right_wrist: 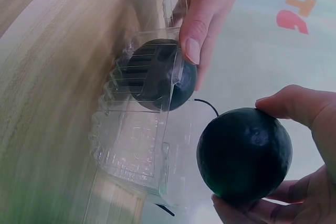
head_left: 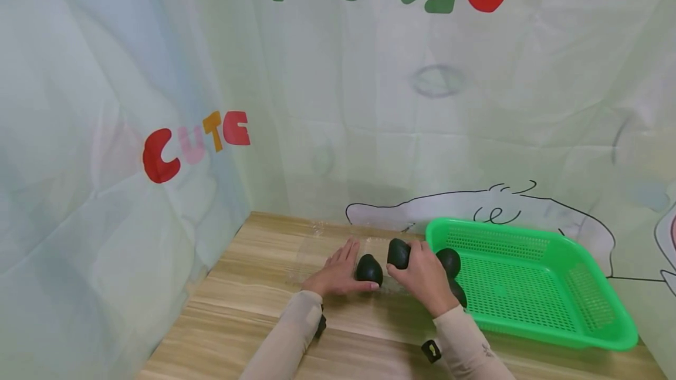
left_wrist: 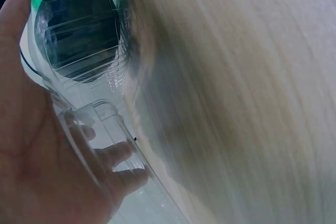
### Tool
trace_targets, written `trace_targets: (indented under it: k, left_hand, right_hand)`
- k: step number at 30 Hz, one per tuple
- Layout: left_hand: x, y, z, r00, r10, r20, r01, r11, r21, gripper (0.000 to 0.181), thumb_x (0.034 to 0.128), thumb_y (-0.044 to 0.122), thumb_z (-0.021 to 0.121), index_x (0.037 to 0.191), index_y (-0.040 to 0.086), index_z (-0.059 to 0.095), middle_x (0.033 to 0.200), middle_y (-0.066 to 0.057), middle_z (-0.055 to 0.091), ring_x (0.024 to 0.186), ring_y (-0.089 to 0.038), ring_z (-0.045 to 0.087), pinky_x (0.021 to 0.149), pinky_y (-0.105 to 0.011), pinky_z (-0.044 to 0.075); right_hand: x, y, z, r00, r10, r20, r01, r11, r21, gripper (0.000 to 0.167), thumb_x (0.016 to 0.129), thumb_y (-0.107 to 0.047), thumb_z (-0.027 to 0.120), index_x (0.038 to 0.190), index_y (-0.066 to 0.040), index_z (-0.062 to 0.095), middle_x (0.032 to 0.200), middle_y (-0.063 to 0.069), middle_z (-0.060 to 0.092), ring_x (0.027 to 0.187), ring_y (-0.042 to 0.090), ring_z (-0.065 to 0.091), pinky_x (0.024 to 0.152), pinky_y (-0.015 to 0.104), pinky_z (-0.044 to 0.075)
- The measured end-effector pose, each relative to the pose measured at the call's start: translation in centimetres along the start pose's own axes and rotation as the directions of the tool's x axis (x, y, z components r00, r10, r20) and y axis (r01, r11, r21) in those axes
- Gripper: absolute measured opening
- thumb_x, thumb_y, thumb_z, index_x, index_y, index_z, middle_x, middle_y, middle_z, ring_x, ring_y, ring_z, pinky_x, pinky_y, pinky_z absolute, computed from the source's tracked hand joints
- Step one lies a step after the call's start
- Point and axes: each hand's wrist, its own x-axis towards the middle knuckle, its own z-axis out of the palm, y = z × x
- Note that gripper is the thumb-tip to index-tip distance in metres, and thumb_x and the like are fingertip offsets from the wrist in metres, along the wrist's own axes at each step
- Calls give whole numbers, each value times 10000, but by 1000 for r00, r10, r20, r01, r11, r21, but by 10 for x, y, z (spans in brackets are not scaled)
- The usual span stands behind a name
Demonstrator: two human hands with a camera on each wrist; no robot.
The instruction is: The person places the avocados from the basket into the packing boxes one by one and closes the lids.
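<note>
- On the tabletop (head_left: 232,280), the left hand (head_left: 338,274), fingers wide, touches a clear box (right_wrist: 131,150) with one dark fruit (head_left: 369,270) inside.
- Midway, the right hand's (head_left: 425,274) fingers grip a second fruit (head_left: 398,254); packing seems in hand, calling for lowering it in.
- At right, a green basket (head_left: 517,295) holds more fruits (head_left: 449,261).

Light is diffused; in the left-wrist view, soft shadow is cast mid-frame on the pale wooden bench (left_wrist: 262,87), and the clear plastic box (left_wrist: 109,86) is streaked with glints.
</note>
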Motion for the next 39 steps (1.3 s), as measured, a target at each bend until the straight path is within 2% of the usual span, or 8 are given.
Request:
trace_targets:
  k: [6, 14, 24, 39]
  left_hand:
    - [2, 0, 0, 1000, -3, 6, 3, 1000, 13, 1234, 820, 798, 602, 1636, 54, 52, 1714, -130, 9, 1564, -361, 100, 1219, -586, 184]
    - [2, 0, 0, 1000, 0, 7, 0, 1000, 15, 1227, 826, 785, 607, 1635, 49, 52, 1713, -136, 10, 1563, -365, 102, 1217, -592, 186]
    - [1, 1, 0, 1000, 4, 1, -4, 1000, 15, 1220, 828, 778, 613, 1636, 50, 60, 1712, -141, 14, 1563, -363, 106, 1215, -591, 191]
    - [1, 1, 0, 1000, 8, 1, -8, 1000, 12, 1221, 826, 779, 616, 1636, 51, 63, 1712, -141, 4, 1559, -371, 114, 1207, -604, 202]
  right_hand:
    - [0, 0, 6, 1000, -18, 2, 18, 1000, -8, 624, 805, -360, 828, 1149, 112, 610, 1054, 234, 624, 852, 338, 651, 733, 493, 571]
    - [-3, -1, 11, 999, -38, 24, 38, 999, -17, 634, 810, -337, 843, 1172, 125, 602, 1126, 276, 626, 919, 376, 674, 764, 503, 579]
    - [-4, 1, 17, 995, -17, 102, 17, 1000, -6, 658, 841, -345, 816, 1213, 142, 577, 1111, 244, 627, 948, 367, 670, 798, 498, 571]
    - [-4, -4, 23, 994, -27, 107, 32, 999, -40, 654, 878, -325, 789, 1290, 123, 550, 1134, 312, 659, 986, 416, 686, 826, 530, 569]
